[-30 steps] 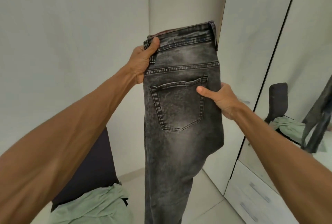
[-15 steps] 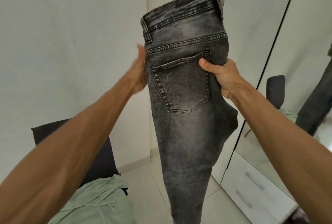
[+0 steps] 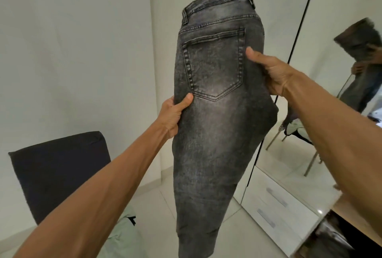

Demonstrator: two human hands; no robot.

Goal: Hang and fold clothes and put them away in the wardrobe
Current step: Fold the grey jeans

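Note:
A pair of faded dark grey jeans (image 3: pixel 215 125) hangs in the air in front of me, folded lengthwise, waistband up and a back pocket facing me. My left hand (image 3: pixel 172 113) grips the left edge just below the pocket, thumb on the front. My right hand (image 3: pixel 270 71) holds the right edge at pocket height, its thumb pressed on the fabric and its fingers hidden behind. The legs drop out of view at the bottom. The wardrobe (image 3: pixel 275 19) stands just behind, on the right.
A dark chair (image 3: pixel 60 171) stands at the lower left with a pale green garment (image 3: pixel 124 235) on its seat. The wardrobe's mirrored door (image 3: pixel 330 113) reflects the room; white drawers (image 3: pixel 275 206) sit beneath it. An open wooden shelf (image 3: pixel 359 214) shows at the lower right.
My left hand slid down from the waistband to a grip below the pocket. The jeans shifted right and rose. The view turned right, showing more of the wardrobe.

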